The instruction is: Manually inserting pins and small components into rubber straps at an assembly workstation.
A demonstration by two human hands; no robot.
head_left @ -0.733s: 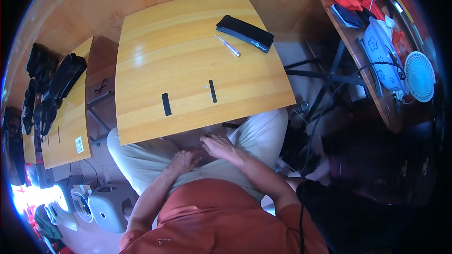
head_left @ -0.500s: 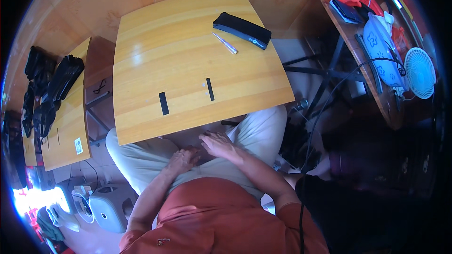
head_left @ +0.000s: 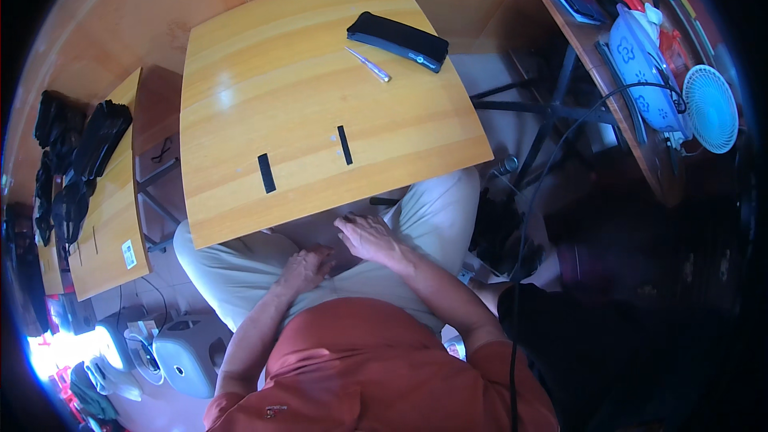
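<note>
Both of my hands rest over my lap, below the near edge of a wooden table (head_left: 240, 112). My left hand (head_left: 308, 269) lies by my left thigh, its fingers loosely bent and partly hidden, with nothing visible in it. Farther forward, by the right thigh, is my right hand (head_left: 364, 236); its fingers are slightly apart and bent downward, and no object shows in them. On the tabletop lie a left black strip (head_left: 266, 174) and a right black strip (head_left: 344, 145). Toward the far right are a slim screwdriver with a clear purplish handle (head_left: 370, 66) and a black zipped pouch (head_left: 398, 40).
At left, a second wooden table (head_left: 112, 224) carries black bundles (head_left: 102, 138). A brown side table (head_left: 552, 8) at right bears a blue-patterned bag (head_left: 640, 72) and a white fan (head_left: 710, 109). A black cable (head_left: 524, 248) hangs on my right. A grey stool (head_left: 188, 356) stands lower left.
The view has shifted a little, so the tables and the things on them sit slightly up and to the left. My hands stay in my lap, almost unmoved.
</note>
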